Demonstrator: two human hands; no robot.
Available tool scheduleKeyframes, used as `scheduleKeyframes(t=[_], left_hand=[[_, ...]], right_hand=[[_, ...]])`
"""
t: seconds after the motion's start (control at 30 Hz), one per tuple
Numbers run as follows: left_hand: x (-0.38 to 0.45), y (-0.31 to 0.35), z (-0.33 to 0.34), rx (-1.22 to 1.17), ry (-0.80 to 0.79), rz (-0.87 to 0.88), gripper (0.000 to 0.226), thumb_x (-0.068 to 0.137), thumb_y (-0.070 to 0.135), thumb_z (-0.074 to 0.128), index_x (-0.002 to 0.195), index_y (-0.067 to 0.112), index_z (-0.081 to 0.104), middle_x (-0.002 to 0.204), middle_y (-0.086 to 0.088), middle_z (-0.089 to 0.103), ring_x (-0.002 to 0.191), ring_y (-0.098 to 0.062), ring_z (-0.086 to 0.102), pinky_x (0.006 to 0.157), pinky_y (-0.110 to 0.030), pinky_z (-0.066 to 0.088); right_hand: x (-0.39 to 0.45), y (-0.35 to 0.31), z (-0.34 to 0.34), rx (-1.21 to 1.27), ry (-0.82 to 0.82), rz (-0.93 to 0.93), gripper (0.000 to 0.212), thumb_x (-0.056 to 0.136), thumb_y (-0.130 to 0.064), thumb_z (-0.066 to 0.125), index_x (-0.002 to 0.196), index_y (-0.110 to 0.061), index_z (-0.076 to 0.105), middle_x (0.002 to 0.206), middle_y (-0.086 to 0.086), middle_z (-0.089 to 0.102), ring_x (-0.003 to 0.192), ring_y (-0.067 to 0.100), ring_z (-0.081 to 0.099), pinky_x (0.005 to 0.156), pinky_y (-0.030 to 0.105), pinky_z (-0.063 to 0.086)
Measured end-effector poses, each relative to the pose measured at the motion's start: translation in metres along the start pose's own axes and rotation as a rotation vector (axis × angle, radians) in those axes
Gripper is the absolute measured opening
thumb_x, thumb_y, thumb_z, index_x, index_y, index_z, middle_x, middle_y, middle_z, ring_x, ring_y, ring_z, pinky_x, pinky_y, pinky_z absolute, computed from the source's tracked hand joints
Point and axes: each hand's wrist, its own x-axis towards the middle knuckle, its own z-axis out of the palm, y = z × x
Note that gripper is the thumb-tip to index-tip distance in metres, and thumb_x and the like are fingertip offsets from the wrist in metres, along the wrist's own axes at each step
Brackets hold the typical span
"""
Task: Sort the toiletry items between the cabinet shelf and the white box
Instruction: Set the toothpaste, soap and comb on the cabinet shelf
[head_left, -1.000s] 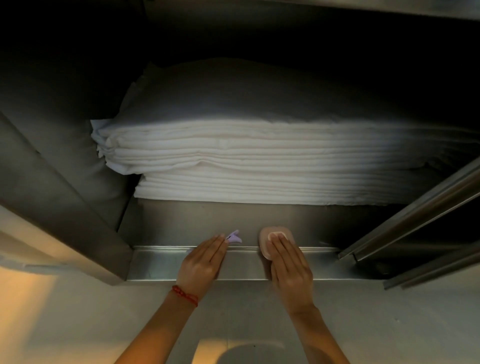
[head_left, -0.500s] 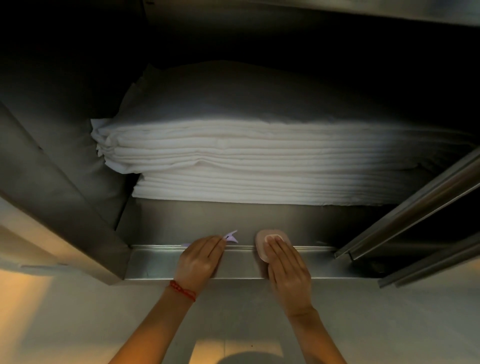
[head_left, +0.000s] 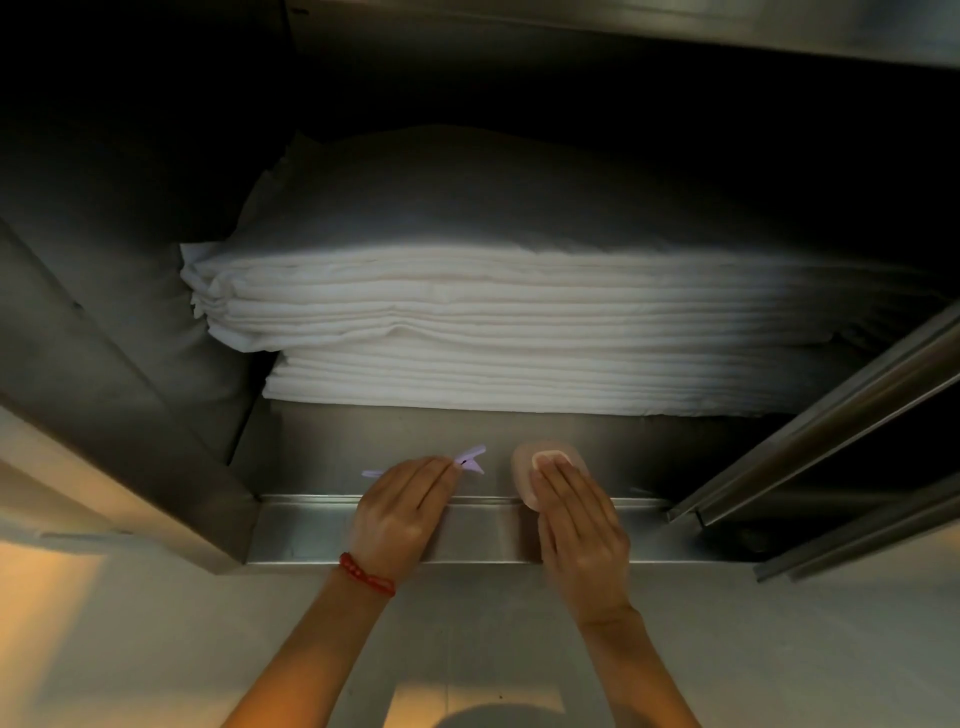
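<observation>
The left hand (head_left: 400, 514) has its fingers laid straight and close together over a small lilac plastic item (head_left: 470, 460), which looks like a clip or a little razor; only its forked tip and a thin end at the far left of the hand show, so whether the thumb pinches it from below cannot be told. The right hand (head_left: 576, 525) lies flat, fingers straight and together, the fingertips (head_left: 545, 465) pressing on top of a pale oval soap bar (head_left: 540, 460); it is not curled round it.

Both items sit on the steel cabinet shelf (head_left: 623, 447), just behind its front lip (head_left: 483, 535) and just beside each other, apart by a narrow gap. The soap's near end is under the fingers and its rounded far end pokes out beyond them.

I judge the soap firm, fairly light and likely slick on bare metal, best taken by its long sides between thumb and fingers. The lilac piece looks very light, stiff and thin, so a pinch at its middle should do.

Further back lies a stack of folded white linen (head_left: 519, 332); a sliding door rail (head_left: 810, 431) runs at the right
</observation>
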Motion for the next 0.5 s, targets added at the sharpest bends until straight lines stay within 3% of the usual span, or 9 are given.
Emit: scheduleKeyframes(t=[0.2, 0.4, 0.5], left_hand=[[0.016, 0.012, -0.022, -0.005, -0.013, -0.020, 0.029, 0.067, -0.003, 0.078, 0.095, -0.001, 0.074, 0.093, -0.013, 0.072, 0.081, -0.025, 0.070, 0.068, -0.036, 0.057], [0.041, 0.029, -0.056, 0.035, 0.018, -0.006, 0.018, 0.078, -0.002, 0.069, 0.095, -0.002, 0.074, 0.095, -0.014, 0.072, 0.084, -0.027, 0.070, 0.073, -0.037, 0.056], [0.055, 0.037, -0.079, 0.048, 0.038, 0.006, 0.023, 0.092, 0.002, 0.051, 0.095, -0.002, 0.073, 0.096, -0.015, 0.071, 0.086, -0.028, 0.070, 0.078, -0.038, 0.053]], right_hand=[[0.020, -0.004, -0.023, 0.015, -0.004, 0.039, 0.031, 0.077, 0.001, 0.057, 0.106, 0.003, 0.068, 0.114, 0.016, 0.065, 0.108, 0.030, 0.062, 0.088, 0.038, 0.049], [0.040, -0.011, -0.058, 0.039, -0.068, 0.072, 0.031, 0.081, -0.005, 0.060, 0.111, 0.001, 0.064, 0.117, 0.015, 0.063, 0.110, 0.031, 0.061, 0.089, 0.041, 0.049], [0.055, -0.014, -0.079, 0.024, -0.094, 0.098, 0.026, 0.090, -0.010, 0.053, 0.108, 0.002, 0.067, 0.117, 0.015, 0.064, 0.110, 0.031, 0.061, 0.089, 0.041, 0.048]])
